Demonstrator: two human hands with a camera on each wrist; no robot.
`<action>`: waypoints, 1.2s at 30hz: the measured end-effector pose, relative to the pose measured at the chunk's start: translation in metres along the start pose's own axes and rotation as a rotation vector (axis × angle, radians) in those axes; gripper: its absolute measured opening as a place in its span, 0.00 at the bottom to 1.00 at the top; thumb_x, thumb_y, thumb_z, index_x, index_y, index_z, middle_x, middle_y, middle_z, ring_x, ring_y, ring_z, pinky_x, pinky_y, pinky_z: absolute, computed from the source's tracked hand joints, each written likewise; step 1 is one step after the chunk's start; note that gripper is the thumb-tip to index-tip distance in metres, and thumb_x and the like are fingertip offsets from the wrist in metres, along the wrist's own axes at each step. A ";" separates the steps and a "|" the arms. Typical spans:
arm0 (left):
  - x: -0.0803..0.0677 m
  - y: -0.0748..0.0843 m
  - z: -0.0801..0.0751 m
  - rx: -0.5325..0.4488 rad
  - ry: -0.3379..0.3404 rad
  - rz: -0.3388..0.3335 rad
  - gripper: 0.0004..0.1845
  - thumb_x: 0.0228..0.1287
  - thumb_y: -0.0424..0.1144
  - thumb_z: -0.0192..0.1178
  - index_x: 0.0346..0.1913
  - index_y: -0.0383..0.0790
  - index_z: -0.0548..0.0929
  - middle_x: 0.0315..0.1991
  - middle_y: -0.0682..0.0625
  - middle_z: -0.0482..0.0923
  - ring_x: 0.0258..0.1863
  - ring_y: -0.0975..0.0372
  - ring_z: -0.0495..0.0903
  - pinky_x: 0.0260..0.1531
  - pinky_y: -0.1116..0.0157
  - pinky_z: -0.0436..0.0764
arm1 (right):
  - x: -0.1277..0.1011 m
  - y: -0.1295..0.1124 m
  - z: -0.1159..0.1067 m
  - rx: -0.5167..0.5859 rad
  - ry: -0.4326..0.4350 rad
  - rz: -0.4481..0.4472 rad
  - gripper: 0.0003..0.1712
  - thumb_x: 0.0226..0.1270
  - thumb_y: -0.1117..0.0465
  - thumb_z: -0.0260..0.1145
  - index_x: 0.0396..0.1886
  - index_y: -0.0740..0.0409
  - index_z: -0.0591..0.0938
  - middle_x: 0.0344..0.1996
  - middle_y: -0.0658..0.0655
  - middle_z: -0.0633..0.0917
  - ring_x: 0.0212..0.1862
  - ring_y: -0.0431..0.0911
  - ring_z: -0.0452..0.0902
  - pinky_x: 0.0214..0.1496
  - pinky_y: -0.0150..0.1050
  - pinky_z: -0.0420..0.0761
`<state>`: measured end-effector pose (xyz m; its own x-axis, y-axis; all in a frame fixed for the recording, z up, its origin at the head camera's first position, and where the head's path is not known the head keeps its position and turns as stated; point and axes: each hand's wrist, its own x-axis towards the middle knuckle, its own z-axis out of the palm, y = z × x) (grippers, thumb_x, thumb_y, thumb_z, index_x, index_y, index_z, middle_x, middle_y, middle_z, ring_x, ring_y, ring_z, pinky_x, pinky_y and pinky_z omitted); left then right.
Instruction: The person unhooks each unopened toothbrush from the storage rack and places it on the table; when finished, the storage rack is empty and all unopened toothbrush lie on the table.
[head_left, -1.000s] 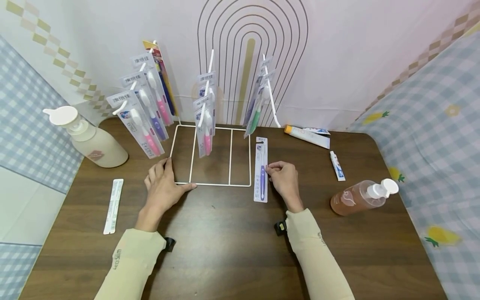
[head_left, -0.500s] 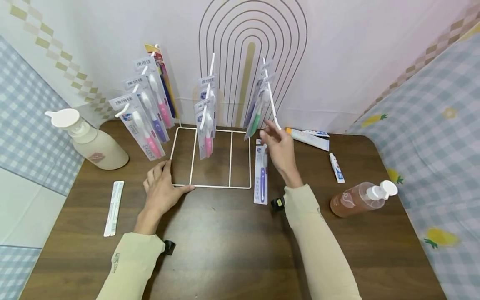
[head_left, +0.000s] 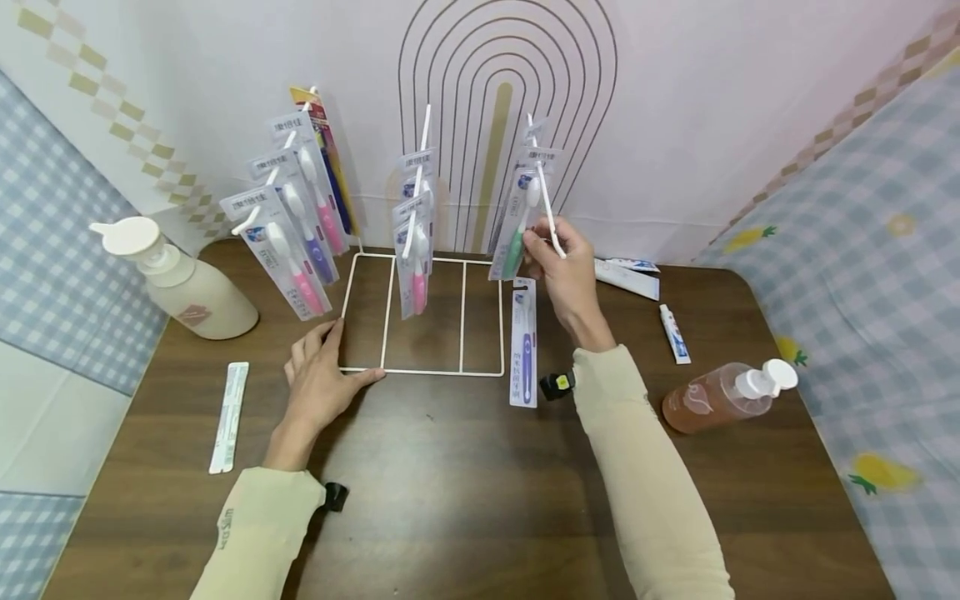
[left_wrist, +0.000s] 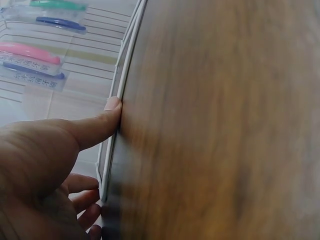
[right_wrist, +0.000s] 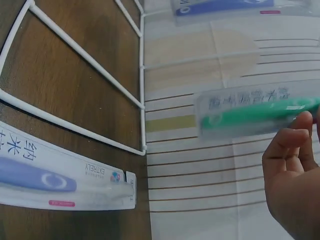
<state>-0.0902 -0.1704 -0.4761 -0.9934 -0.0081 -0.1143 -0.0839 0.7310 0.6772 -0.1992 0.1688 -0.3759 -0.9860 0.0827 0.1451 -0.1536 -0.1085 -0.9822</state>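
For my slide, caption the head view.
Right hand pinches a hanging green toothbrush pack on the white rack; left hand steadies its base.

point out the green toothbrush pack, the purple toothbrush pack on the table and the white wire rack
green toothbrush pack (head_left: 514, 232), head view, lower handle end
purple toothbrush pack (head_left: 523, 346), head view, mid handle
white wire rack (head_left: 420, 372), head view, front base wire

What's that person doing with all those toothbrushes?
A person is working at a white wire rack on a brown table, where packaged toothbrushes hang from three hooks. The left hand rests on the rack's front corner, thumb against the wire. The right hand is up at the right hook, pinching the green toothbrush pack hanging there. A purple toothbrush pack lies flat on the table beside the rack.
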 end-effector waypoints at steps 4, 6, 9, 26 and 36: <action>0.000 -0.001 0.002 -0.008 0.009 0.016 0.60 0.69 0.51 0.81 0.91 0.29 0.57 0.88 0.28 0.57 0.83 0.31 0.52 0.79 0.28 0.50 | -0.006 -0.005 -0.012 0.031 0.050 -0.017 0.19 0.83 0.76 0.65 0.37 0.46 0.85 0.28 0.45 0.86 0.28 0.37 0.77 0.28 0.27 0.74; 0.000 0.000 0.001 -0.006 0.009 0.012 0.61 0.69 0.51 0.81 0.91 0.28 0.56 0.88 0.28 0.56 0.83 0.31 0.52 0.79 0.28 0.50 | -0.008 -0.006 -0.019 0.044 0.074 -0.013 0.19 0.84 0.76 0.65 0.37 0.47 0.85 0.29 0.45 0.87 0.27 0.37 0.78 0.28 0.26 0.75; -0.002 0.002 -0.001 0.002 -0.003 -0.005 0.61 0.69 0.51 0.81 0.92 0.29 0.56 0.88 0.29 0.56 0.83 0.31 0.52 0.79 0.29 0.51 | -0.017 -0.003 -0.031 0.012 0.109 0.022 0.14 0.85 0.72 0.66 0.38 0.50 0.85 0.27 0.45 0.86 0.25 0.36 0.78 0.27 0.26 0.74; 0.004 -0.011 0.005 0.002 0.012 0.034 0.61 0.69 0.53 0.81 0.91 0.29 0.57 0.88 0.28 0.57 0.82 0.30 0.53 0.77 0.26 0.51 | -0.079 0.067 -0.087 -0.553 0.131 0.451 0.18 0.88 0.57 0.69 0.55 0.69 0.93 0.24 0.46 0.83 0.27 0.38 0.75 0.30 0.30 0.74; 0.005 -0.010 0.006 0.011 0.013 0.039 0.60 0.69 0.52 0.81 0.91 0.29 0.57 0.87 0.28 0.57 0.82 0.29 0.53 0.76 0.26 0.52 | -0.079 0.070 -0.076 -0.719 0.162 0.464 0.16 0.86 0.55 0.70 0.52 0.63 0.94 0.25 0.48 0.86 0.26 0.41 0.80 0.33 0.33 0.74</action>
<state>-0.0935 -0.1734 -0.4876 -0.9968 0.0117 -0.0788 -0.0445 0.7387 0.6726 -0.1274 0.2302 -0.4653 -0.9089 0.3309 -0.2536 0.3938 0.4813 -0.7831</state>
